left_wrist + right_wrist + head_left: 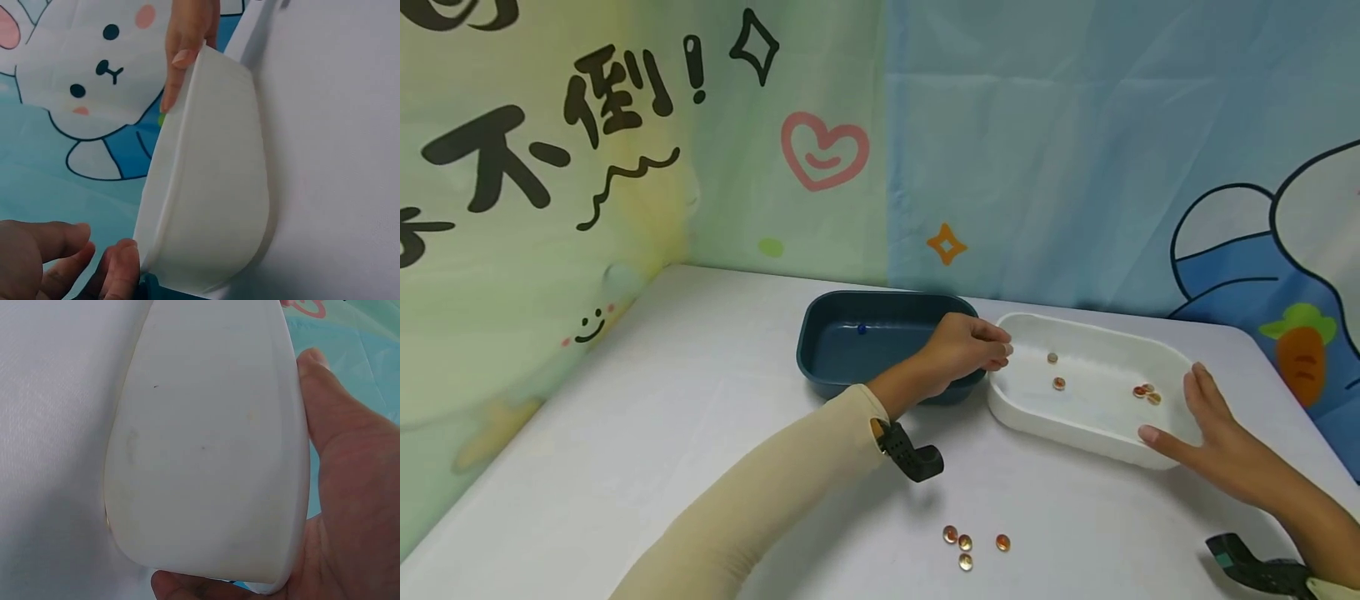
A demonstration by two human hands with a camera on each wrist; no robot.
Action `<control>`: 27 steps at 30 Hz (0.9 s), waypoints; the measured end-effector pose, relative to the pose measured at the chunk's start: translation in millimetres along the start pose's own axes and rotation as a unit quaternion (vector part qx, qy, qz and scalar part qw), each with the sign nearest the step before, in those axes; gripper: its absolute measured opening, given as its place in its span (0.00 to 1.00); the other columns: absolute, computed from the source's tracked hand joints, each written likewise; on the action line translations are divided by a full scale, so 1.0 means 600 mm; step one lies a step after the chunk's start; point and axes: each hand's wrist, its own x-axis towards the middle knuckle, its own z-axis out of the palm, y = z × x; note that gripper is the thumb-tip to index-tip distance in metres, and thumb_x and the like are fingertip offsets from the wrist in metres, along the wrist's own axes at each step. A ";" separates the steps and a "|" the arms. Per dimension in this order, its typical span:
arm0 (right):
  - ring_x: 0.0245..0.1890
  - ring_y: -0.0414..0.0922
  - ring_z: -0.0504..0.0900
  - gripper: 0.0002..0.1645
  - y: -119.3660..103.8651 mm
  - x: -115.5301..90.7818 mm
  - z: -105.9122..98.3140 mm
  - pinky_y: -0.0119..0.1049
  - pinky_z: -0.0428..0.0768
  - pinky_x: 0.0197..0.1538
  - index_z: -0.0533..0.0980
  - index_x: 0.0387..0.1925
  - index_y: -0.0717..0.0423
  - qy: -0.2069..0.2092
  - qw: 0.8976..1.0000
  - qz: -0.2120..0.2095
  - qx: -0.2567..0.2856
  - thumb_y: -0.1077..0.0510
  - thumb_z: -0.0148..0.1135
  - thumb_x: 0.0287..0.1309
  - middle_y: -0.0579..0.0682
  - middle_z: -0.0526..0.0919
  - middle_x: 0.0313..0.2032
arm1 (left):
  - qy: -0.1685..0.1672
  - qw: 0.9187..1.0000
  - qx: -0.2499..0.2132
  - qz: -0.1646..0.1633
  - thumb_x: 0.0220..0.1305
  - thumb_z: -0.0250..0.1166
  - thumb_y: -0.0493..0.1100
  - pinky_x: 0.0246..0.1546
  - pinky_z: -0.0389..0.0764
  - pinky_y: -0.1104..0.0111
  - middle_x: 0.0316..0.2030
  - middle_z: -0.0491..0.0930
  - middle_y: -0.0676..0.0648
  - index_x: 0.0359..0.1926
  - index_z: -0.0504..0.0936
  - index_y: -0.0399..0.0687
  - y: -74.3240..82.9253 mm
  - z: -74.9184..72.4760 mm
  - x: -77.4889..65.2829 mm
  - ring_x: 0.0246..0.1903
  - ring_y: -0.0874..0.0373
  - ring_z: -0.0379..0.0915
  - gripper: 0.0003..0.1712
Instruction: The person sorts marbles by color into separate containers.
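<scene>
A white oval-ended tray [1097, 442] holds several small glassy amber pieces [1059, 383], a few bunched near its right end. My left hand [966, 346] reaches across the dark blue basin's right end, fingertips right at the tray's left rim. In the left wrist view, that hand's thumb stands apart from its fingers. My right hand [1210, 425] spans the tray's right front corner, thumb stretched along the front rim and fingers extended at the end. From the right wrist, the tray's outer wall [200, 437] fills the middle, with fingertips past its lower end.
The dark blue basin [808, 379] stands left of the tray, a small blue piece [861, 329] inside it. Several amber pieces [966, 542] lie on the white table [700, 400] in front. A printed cloth backdrop [1037, 167] rises behind the table.
</scene>
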 end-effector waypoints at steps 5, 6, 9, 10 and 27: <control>0.65 0.76 0.24 0.66 0.001 -0.001 0.003 0.78 0.55 0.43 0.18 0.69 0.64 -0.001 1.000 -0.001 -0.003 0.35 0.53 0.64 0.60 0.08 0.68 | -0.023 0.999 -0.015 0.028 0.63 0.65 0.31 0.39 0.81 0.69 0.35 0.84 0.45 0.46 0.83 0.33 0.004 -0.004 -0.015 0.34 0.57 0.83 0.10; 0.64 0.76 0.24 0.66 0.001 0.000 0.003 0.78 0.55 0.43 0.18 0.68 0.64 -0.001 1.000 -0.001 -0.004 0.35 0.53 0.64 0.60 0.08 0.68 | -0.029 0.999 -0.009 0.038 0.63 0.65 0.31 0.39 0.81 0.69 0.35 0.84 0.47 0.45 0.84 0.34 0.005 -0.004 -0.020 0.34 0.58 0.82 0.09; 0.65 0.76 0.24 0.66 0.001 0.000 0.002 0.78 0.55 0.43 0.18 0.69 0.64 -0.001 1.000 -0.002 -0.005 0.35 0.53 0.64 0.60 0.08 0.68 | -0.046 0.995 0.031 0.077 0.62 0.66 0.32 0.38 0.81 0.70 0.34 0.83 0.50 0.43 0.85 0.37 0.006 -0.005 -0.037 0.34 0.62 0.80 0.08; 0.65 0.76 0.24 0.66 0.001 0.000 0.002 0.78 0.55 0.43 0.18 0.69 0.63 -0.001 1.000 -0.003 -0.005 0.35 0.54 0.64 0.60 0.08 0.68 | -0.050 0.993 0.051 0.091 0.62 0.66 0.32 0.37 0.81 0.70 0.34 0.83 0.51 0.43 0.85 0.37 0.005 -0.005 -0.043 0.34 0.63 0.80 0.08; 0.65 0.76 0.24 0.65 -0.003 -0.003 0.001 0.79 0.52 0.45 0.18 0.69 0.64 0.005 1.000 -0.005 -0.003 0.36 0.53 0.64 0.62 0.10 0.68 | -0.078 0.974 0.129 0.168 0.61 0.68 0.34 0.35 0.80 0.73 0.34 0.85 0.51 0.41 0.86 0.37 -0.048 -0.051 -0.133 0.32 0.66 0.78 0.07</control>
